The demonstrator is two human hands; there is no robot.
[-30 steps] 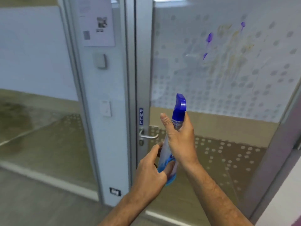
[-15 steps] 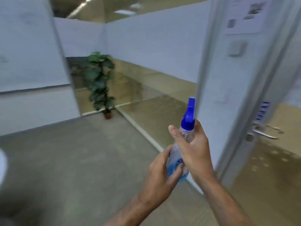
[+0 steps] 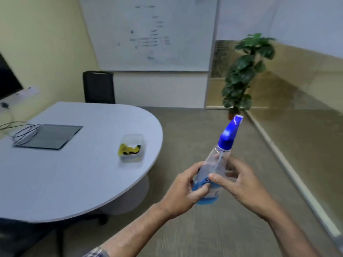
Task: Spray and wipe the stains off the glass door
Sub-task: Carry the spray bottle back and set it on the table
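At far left a flat dark grey pad (image 3: 49, 136) with coiled black cable (image 3: 26, 133) lies on the rounded pale grey table (image 3: 74, 179), and near the table's right edge sits a clear plastic tub holding something yellow and black (image 3: 131, 150). Right of the table, over the carpet, the left hand (image 3: 182, 194) has its fingers wrapped around the lower, blue-labelled part of the clear plastic spray bottle with the blue trigger head (image 3: 216, 167), which tilts up to the right. The right hand (image 3: 243, 184) is beside it, thumb on the bottle's front, fingers loosely spread behind rather than clamped. The bottle looks light and stiff, possibly slick where clear; the narrow neck under the trigger seems the surest hold. The potted green plant (image 3: 243, 71) stands beyond. The glass door's stains are out of view.
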